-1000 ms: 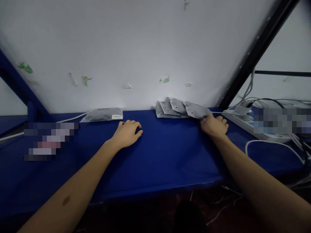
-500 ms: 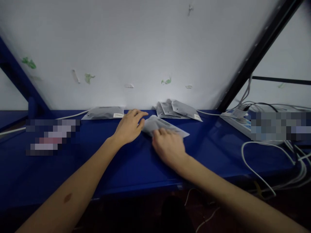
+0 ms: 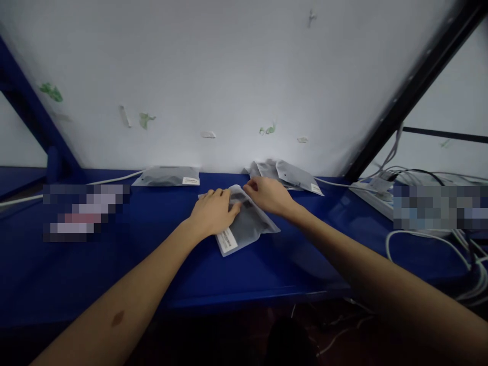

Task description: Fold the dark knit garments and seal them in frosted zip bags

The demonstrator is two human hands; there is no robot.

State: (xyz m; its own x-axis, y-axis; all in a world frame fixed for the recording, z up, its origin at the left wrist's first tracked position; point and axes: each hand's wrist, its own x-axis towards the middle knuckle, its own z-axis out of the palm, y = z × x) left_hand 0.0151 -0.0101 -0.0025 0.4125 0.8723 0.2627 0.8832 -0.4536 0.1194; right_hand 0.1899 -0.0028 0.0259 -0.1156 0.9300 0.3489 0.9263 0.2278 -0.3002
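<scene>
A frosted grey plastic bag (image 3: 251, 226) lies at a slant on the blue table (image 3: 160, 264), with a white barcode label (image 3: 227, 240) near its front corner. My left hand (image 3: 214, 212) rests on the bag's left part, palm down, fingers stretched and thumb apart. At the bag's far right edge, my right hand (image 3: 270, 195) has its fingers curled together in a pinch; the exact grip is partly hidden. A dark shape shows through the bag near both hands.
Along the white wall (image 3: 244, 76) lie one similar bag (image 3: 168, 176) on the left and several overlapping bags (image 3: 295, 174) on the right. A blurred-out item (image 3: 87, 211) is at far left. White cables (image 3: 415, 233) and a power strip (image 3: 371, 195) are at right.
The bag has turned and come nearer, its label now showing. My left hand has moved onto it. My right hand has shifted from its near side to its far right edge.
</scene>
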